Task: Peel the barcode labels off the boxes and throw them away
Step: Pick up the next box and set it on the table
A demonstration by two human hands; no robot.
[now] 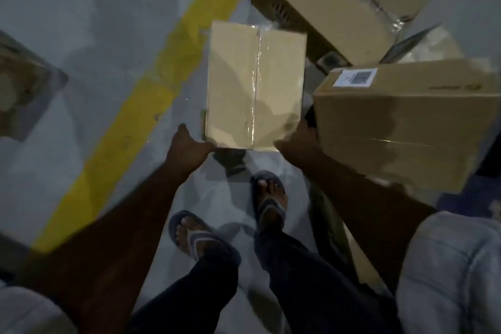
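Holding the small box (254,84) by its near corners, the left hand (189,149) and right hand (295,141) tuck their fingers beneath it; their curl cannot be told. No label shows on its taped face. Right of the fingers, a larger box (406,127) bears its barcode label (355,77), unpeeled.

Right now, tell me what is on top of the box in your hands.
Only clear tape along the seam of the box; no label shows. Its underside is hidden.

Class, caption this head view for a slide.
Left hand and right hand hold a taped box; a labelled box sits beside.
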